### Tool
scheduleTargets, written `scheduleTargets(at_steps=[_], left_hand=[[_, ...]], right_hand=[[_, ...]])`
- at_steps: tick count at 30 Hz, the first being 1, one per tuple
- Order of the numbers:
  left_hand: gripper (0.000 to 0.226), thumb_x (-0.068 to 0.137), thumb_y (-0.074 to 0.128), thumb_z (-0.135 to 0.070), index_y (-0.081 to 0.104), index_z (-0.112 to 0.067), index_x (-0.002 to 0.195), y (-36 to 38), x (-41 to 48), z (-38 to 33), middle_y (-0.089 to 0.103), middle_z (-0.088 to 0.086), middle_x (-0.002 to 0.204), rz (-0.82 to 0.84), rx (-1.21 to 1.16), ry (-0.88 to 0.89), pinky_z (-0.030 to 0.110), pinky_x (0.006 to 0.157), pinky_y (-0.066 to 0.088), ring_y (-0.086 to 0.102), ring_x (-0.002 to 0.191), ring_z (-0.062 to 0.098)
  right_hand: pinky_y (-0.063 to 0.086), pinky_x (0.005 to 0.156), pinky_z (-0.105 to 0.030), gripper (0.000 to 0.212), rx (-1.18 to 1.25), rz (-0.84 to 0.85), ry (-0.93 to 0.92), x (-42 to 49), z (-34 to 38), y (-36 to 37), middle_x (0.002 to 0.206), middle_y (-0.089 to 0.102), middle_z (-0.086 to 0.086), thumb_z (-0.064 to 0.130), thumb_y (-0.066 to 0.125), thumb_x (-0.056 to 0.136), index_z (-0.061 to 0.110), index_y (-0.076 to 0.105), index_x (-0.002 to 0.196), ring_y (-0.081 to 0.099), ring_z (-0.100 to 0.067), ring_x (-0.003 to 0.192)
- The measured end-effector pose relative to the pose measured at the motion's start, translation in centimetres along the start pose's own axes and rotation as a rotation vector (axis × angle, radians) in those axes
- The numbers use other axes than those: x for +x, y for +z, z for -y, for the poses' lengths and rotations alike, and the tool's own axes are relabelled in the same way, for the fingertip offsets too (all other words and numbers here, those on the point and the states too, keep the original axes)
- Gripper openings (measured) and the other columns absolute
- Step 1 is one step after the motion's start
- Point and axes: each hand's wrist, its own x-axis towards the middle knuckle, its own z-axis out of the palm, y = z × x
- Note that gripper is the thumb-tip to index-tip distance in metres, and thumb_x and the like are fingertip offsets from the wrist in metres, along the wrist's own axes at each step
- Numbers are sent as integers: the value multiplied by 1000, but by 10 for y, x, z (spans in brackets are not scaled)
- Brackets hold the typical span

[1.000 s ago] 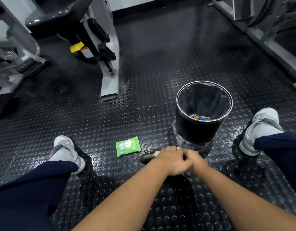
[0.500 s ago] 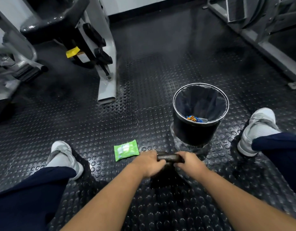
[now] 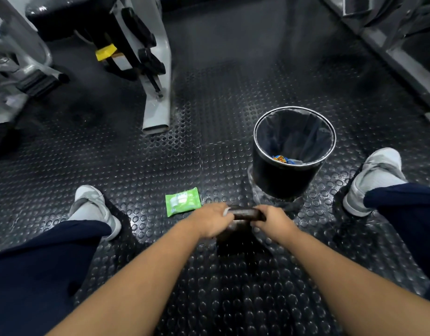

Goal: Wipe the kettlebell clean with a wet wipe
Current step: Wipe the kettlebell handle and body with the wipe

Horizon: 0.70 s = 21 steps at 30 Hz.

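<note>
A dark kettlebell (image 3: 245, 213) stands on the floor between my feet, its handle lying crosswise and its body mostly hidden under my hands. My left hand (image 3: 210, 221) curls round the left end of the handle, and a small white bit of wet wipe (image 3: 226, 211) shows at its fingertips. Round the right end of the handle my right hand (image 3: 273, 220) grips. A green pack of wet wipes (image 3: 182, 201) lies flat on the floor just left of my left hand.
A black bin (image 3: 294, 183) lined with a bag stands right behind the kettlebell, with a colourful wrapper inside. My shoes (image 3: 95, 209) (image 3: 376, 175) are planted left and right. Gym machines (image 3: 146, 69) stand at the back left and along the right wall. The floor is black studded rubber.
My hands were bunched together over the kettlebell a second ago. They have since spread apart to the two ends of the handle, which now shows between them.
</note>
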Motion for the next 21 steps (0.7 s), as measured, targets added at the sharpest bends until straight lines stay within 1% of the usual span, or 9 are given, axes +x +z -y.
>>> scheduleTargets(at_steps=[2, 4, 6, 8, 12, 14, 17, 19, 21], left_hand=[[61, 107, 32, -44, 28, -17, 162, -2, -6, 15, 29, 5, 167, 5, -30, -22, 35, 123, 23, 28, 153, 21], [59, 107, 32, -44, 34, -17, 159, -2, -6, 19, 34, 6, 165, 9, -40, -35, 35, 121, 26, 34, 150, 23], [45, 103, 35, -47, 55, -18, 131, 0, -3, 9, 57, 9, 143, 13, -7, -38, 39, 109, 43, 54, 125, 26], [38, 99, 37, -51, 52, -18, 108, 3, 5, -11, 62, 9, 120, 9, 73, -12, 39, 94, 48, 57, 106, 25], [66, 93, 36, -59, 49, -12, 139, 14, 16, -56, 53, 15, 139, 18, 236, 75, 46, 105, 38, 48, 130, 33], [71, 92, 36, -60, 46, -13, 144, 18, 18, -66, 50, 15, 143, 24, 253, 101, 49, 110, 36, 44, 134, 33], [61, 92, 40, -59, 52, -18, 136, 16, 15, -56, 56, 9, 132, 4, 200, 117, 45, 103, 42, 52, 125, 30], [49, 93, 41, -58, 57, -22, 122, 9, 11, -32, 61, 4, 121, -6, 133, 83, 41, 97, 48, 58, 112, 26], [43, 97, 40, -54, 56, -22, 120, 2, 8, -4, 63, 5, 125, 13, 73, 38, 41, 99, 50, 59, 111, 24]], right_hand=[[39, 56, -12, 25, -9, 0, -7, -1, -1, 0, 86, 70, 8, 19, 76, 84, 27, 69, 106, 62, -6, 76], [42, 62, -17, 25, -15, 0, -8, -2, -1, 0, 88, 71, 7, 20, 77, 83, 27, 69, 106, 64, -9, 82], [47, 74, -25, 27, -14, -5, -4, -2, -1, 0, 90, 72, 6, 19, 77, 82, 26, 70, 106, 65, -12, 88], [49, 81, -28, 30, -16, -8, -3, -2, -1, 1, 92, 73, 5, 18, 78, 80, 26, 71, 108, 66, -13, 90], [49, 73, -27, 27, -41, -8, -33, -4, 0, 0, 85, 72, 7, 9, 65, 78, 28, 69, 95, 66, -11, 83], [50, 70, -28, 27, -48, 5, -44, -5, 1, 0, 83, 70, 7, 6, 58, 77, 25, 68, 92, 65, -10, 80], [48, 69, -23, 29, -29, -3, -36, -5, 2, -1, 87, 71, 9, 9, 66, 78, 23, 71, 103, 65, -8, 80], [48, 79, -25, 32, -19, -7, -29, -3, 2, 0, 94, 73, 7, 14, 75, 80, 24, 71, 110, 66, -11, 89], [50, 84, -28, 31, -6, 1, -6, -3, 0, 0, 97, 73, 5, 19, 77, 82, 26, 70, 111, 66, -13, 92]])
